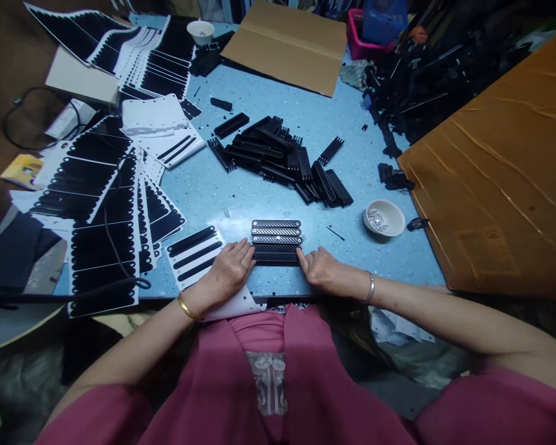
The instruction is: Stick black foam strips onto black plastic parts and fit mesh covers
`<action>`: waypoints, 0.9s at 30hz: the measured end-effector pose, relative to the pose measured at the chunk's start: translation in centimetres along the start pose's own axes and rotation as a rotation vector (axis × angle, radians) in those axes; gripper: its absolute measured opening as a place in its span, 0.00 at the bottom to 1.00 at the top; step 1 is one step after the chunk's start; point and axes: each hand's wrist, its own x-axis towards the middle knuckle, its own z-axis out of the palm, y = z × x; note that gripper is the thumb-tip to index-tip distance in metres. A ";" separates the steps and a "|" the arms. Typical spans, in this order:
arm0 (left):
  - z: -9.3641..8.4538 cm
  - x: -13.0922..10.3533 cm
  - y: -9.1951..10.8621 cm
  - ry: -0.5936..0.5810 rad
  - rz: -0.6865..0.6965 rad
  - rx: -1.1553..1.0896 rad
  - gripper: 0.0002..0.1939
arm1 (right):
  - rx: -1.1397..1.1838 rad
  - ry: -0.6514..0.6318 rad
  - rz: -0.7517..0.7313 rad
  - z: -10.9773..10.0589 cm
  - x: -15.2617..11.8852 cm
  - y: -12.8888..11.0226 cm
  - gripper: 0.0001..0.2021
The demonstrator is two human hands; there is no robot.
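A row of narrow black plastic strips (277, 253) with a cross-hatched pattern lies on the blue table in front of me. The upper strips look shinier, with small silvery dots near their ends. At the row's left end, my left hand (231, 267) has its fingers bent and pressed against the nearer strips. My right hand (323, 272) pinches in from the opposite end with its fingers curled. Under and beside my left wrist is a white sheet (197, 262) bearing long black adhesive strips. Beyond the row rises a loose pile of black plastic parts (273, 151).
A white bowl (384, 219) of small shiny pieces stands to the right, near a large brown carton (500, 179). Many black-strip sheets (102, 241) overlap at the left, crossed by a dark cable (115, 241). Flat cardboard (287, 46) and a pink basket (366, 37) lie at the back.
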 end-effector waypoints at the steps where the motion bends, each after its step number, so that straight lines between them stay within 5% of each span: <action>1: 0.0 0.0 0.0 -0.003 -0.002 0.009 0.13 | 0.107 0.011 0.038 0.3 0.1 0.3 0.27; 6: -0.2 0.2 0.1 -0.008 -0.018 0.009 0.13 | 0.946 0.179 0.448 3.0 1.1 2.0 0.19; 9: -0.1 0.2 0.1 -0.006 -0.026 -0.010 0.13 | 1.228 0.291 0.612 4.4 1.7 2.0 0.17; 14: 0.0 0.1 0.1 0.004 -0.042 -0.033 0.13 | 1.085 0.481 0.607 4.5 2.2 1.4 0.09; 22: -0.3 0.3 0.1 -0.002 -0.032 -0.031 0.13 | 0.707 0.470 0.536 4.0 2.7 1.1 0.11; 27: -0.2 0.2 0.2 -0.002 -0.038 -0.038 0.13 | 0.839 0.525 0.586 4.0 2.3 1.0 0.11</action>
